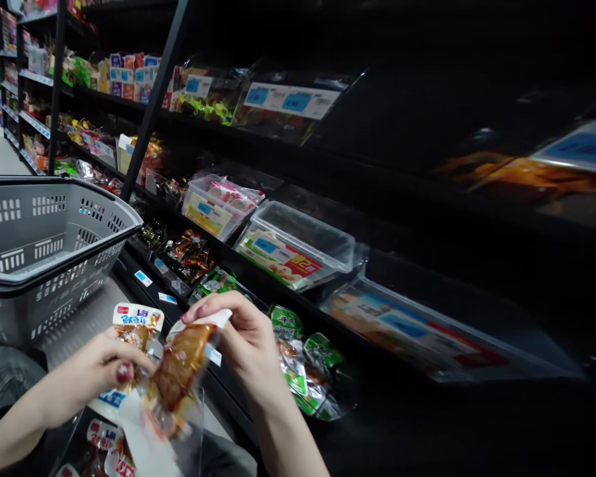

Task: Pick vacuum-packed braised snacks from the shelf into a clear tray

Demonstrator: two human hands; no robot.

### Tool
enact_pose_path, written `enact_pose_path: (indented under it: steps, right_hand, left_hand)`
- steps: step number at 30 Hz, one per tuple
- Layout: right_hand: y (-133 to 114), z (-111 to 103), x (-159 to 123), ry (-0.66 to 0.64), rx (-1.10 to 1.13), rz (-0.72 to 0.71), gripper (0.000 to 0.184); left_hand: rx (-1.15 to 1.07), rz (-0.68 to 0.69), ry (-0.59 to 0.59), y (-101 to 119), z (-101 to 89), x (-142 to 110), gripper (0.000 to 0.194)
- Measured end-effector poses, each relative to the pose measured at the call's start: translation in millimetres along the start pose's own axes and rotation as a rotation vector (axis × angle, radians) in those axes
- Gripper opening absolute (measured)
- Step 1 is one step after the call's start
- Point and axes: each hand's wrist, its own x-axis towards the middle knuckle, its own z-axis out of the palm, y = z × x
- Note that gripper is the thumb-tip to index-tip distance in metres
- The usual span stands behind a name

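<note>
Two bare hands: the left hand [104,361] is left of the lower centre, and the right hand [246,331] is in the lower centre.
Right hand: thumb and fingers pinch the white upper end of a glossy brown food packet in clear plastic film [183,364].
Brown packet: in the lower centre of the frame; its long axis slants, white end pointing to the upper right, blurred lower end to the lower left.
Left hand: fingers bent around a white-topped plastic packet with a red logo and blue lettering [135,318], index finger reaching close to the brown packet.
White-topped packet: long axis near upright, printed end pointing up the frame; the fingers hide its middle.
Lower left: several red-and-white labelled packets [105,437], beside a blurred white flap [149,434] whose owner I cannot tell.
Left edge: a grey slatted plastic shopping basket with a black rim [24,311].
Shelf: shiny green-and-silver packets [302,364] right of the right hand; a clear rectangular plastic box [305,235] above.
</note>
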Motion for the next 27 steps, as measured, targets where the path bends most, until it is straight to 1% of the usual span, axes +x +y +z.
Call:
enact_pose_path:
  steps: [2,3,4,5,6,8,9,10,13,15,17,19,21,22,24,25,27]
  right_hand:
    - [10,4,1,-0.009,0.176,-0.029,0.004]
    - [15,7,2,-0.016,0.242,-0.025,0.007]
    - [19,9,2,-0.023,0.295,-0.012,0.010]
    - [22,11,3,-0.032,0.338,0.006,0.013]
    - [25,12,4,-0.044,0.374,0.030,0.015]
    - [30,13,4,-0.067,0.430,0.070,0.016]
    - [32,13,5,-0.079,0.451,0.079,0.016]
    - [34,12,5,-0.095,0.463,0.081,0.015]
    - [39,8,5,-0.136,0.450,0.064,0.012]
    - [38,4,5,-0.138,0.388,0.028,0.011]
    - [33,1,4,-0.107,0.263,-0.051,0.009]
    - [21,-1,3,-0.051,0.030,-0.142,0.006]
    - [6,0,1,-0.006,-0.272,-0.177,0.007]
    - [-1,2,0,-0.005,-0.413,-0.158,0.008]
    - [-13,7,-1,-0.062,-0.600,-0.084,0.010]
    - [-16,11,0,-0.103,-0.649,-0.046,0.011]
    - [-19,18,1,-0.167,-0.693,0.014,0.011]
  left_hand:
    - [-0.068,-0.009,-0.089,1,2.2,3,0.051]
    - [-0.107,-0.014,-0.121,5,3.9,4,0.043]
    - [-0.142,-0.017,-0.128,10,6.0,3,0.038]
    - [-0.164,-0.022,-0.104,16,8.4,3,0.034]
    - [-0.166,-0.032,-0.048,22,10.8,2,0.030]
    - [-0.117,-0.058,0.071,32,15.0,0,0.023]
    - [-0.082,-0.066,0.103,35,16.6,-1,0.021]
    - [-0.056,-0.072,0.114,37,17.8,-1,0.020]
    - [-0.018,-0.069,0.093,37,19.0,0,0.023]
    - [0.013,-0.078,0.101,34,18.1,0,0.024]
    - [0.083,-0.134,0.165,30,15.7,0,0.028]
    - [0.147,-0.171,0.229,24,12.2,-1,0.037]
    - [0.135,-0.141,0.237,18,9.1,-4,0.044]
    - [0.102,-0.106,0.225,16,8.3,-5,0.045]
    - [0.026,-0.050,0.170,16,8.8,-7,0.045]
    - [0.008,-0.037,0.134,18,10.3,-7,0.043]
    - [0.022,-0.064,0.086,26,14.5,-7,0.036]
